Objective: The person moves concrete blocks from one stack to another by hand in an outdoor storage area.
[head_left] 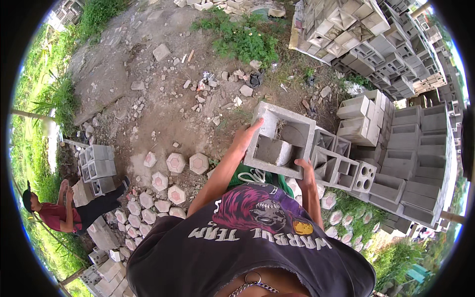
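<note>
Head view: L hand (247, 134) & R hand (305, 168) gripped conc. block (283, 151), not yet set down. Block stack (403, 148) stood right.

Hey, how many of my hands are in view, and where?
2: your left hand grips the left edge of the concrete block; your right hand grips its lower right corner. Some fingers are hidden.

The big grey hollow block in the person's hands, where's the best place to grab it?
Probably hold the block by its outer walls, coming from left and right, as the left hand and right hand do: straight, slim walls surround a wide opening, leaving a rim to hook over.
</note>
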Motion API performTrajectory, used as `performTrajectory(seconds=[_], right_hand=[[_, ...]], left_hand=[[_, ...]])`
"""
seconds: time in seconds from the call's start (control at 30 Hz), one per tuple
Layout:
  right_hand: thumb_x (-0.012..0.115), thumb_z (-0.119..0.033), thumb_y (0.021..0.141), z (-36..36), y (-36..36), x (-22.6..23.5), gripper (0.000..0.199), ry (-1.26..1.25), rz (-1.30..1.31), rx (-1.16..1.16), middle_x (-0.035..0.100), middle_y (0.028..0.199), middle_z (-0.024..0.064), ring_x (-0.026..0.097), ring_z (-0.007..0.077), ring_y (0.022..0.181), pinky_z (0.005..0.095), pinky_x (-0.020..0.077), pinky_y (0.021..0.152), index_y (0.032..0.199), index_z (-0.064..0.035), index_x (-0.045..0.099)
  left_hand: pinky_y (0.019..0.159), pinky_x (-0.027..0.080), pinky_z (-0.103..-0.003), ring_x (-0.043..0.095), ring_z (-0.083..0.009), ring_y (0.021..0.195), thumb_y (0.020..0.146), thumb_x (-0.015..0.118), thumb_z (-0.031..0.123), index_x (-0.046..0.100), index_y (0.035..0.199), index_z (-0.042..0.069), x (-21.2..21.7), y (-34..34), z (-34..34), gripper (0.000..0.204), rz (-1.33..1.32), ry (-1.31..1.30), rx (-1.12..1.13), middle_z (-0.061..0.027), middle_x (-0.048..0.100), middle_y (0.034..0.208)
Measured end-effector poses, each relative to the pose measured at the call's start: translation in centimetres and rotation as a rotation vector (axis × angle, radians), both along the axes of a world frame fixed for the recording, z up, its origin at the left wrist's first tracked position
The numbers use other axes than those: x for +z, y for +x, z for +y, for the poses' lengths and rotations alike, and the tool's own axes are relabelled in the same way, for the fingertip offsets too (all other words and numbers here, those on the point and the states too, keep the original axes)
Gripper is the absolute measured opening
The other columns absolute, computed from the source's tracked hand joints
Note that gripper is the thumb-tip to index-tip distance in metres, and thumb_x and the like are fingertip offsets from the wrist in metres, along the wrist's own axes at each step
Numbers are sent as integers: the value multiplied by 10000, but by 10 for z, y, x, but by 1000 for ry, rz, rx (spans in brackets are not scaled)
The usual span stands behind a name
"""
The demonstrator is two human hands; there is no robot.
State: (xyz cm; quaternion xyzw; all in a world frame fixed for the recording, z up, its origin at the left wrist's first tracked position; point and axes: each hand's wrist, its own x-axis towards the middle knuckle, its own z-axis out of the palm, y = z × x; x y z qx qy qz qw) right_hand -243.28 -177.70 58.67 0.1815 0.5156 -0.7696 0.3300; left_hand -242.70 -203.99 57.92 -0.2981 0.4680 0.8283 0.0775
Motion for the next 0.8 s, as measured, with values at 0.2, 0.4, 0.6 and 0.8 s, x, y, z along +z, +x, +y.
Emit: performTrajectory(seconds=[0.2, 0.4, 0.6, 0.8], right_hand=[[567, -29, 670, -34, -51, 18, 705, -9, -11, -247, 514, 1124, 133, 525, 267, 994, 395, 474, 837, 1340, -56, 346], [625, -45, 666, -39, -113, -1, 864, 62, 36, -382, 537, 1137, 148, 535, 225, 987, 318, 416, 875, 1438, -39, 238], [652, -77, 653, -8, -194, -20, 900, 48, 53, -603, 545, 1104, 152, 547, 214, 935, 311, 418, 860, 1446, -37, 229], [669, -118, 655, 48, -263, -14, 938, 98, 96, -812, 539, 1093, 140, 532, 211, 947, 314, 405, 878, 1462, -43, 198]], left_hand=[[968, 365, -317, 530, -206, 1093, 791, 660, 506, 524, 1237, -70, 16, -109, -19, 742, -25, -60, -271, -140, 569, 1211], [1007, 345, -319, 519, -205, 1140, 820, 639, 436, 509, 1266, -31, 25, -217, -12, 660, -148, -46, -550, -120, 550, 1255], [977, 389, -336, 554, -217, 1091, 783, 672, 362, 555, 1218, 29, 12, -346, 46, 560, -118, -280, -832, -94, 593, 1187], [828, 487, -335, 622, -208, 890, 747, 659, 217, 634, 1025, 21, 27, -459, 135, 341, -138, -186, -1076, -90, 652, 973]])
